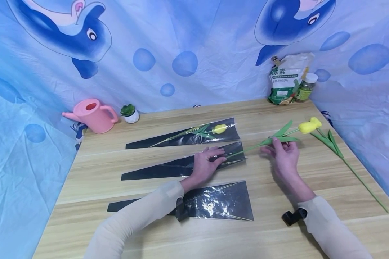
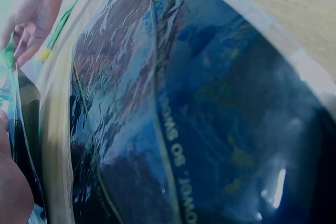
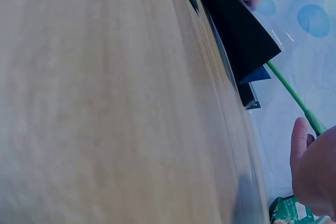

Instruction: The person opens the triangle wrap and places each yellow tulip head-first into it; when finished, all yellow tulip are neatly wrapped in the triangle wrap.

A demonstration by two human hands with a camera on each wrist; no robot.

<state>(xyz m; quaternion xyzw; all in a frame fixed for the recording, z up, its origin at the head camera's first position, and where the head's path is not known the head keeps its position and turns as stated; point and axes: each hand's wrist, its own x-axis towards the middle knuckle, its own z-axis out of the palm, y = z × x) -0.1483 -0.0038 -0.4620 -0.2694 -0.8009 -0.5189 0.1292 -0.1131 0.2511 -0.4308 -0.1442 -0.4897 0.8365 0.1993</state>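
My right hand (image 1: pixel 286 158) pinches the green stem of a yellow artificial tulip (image 1: pixel 306 127) just below its leaves. The stem runs left, its lower end over the wide mouth of the middle black-backed clear flower sleeve (image 1: pixel 162 169). On that sleeve rests my left hand (image 1: pixel 205 165), fingers extended over the film and thumb beside the stem. From the right wrist view, the stem (image 3: pixel 286 86) meets the sleeve's raised mouth. Behind lies another flower sleeve (image 1: pixel 142 144) with a yellow tulip (image 1: pixel 219 128) inside. A flat front sleeve (image 1: pixel 220 201) lies partly under my left forearm.
Another yellow tulip (image 1: pixel 345 154) lies along the table's right side, its head beside the held one. A pink watering can (image 1: pixel 95 117) and a small potted succulent (image 1: pixel 129 113) stand back left. A green-white bag (image 1: pixel 286 79) and a lidded jar (image 1: pixel 306 88) stand back right.
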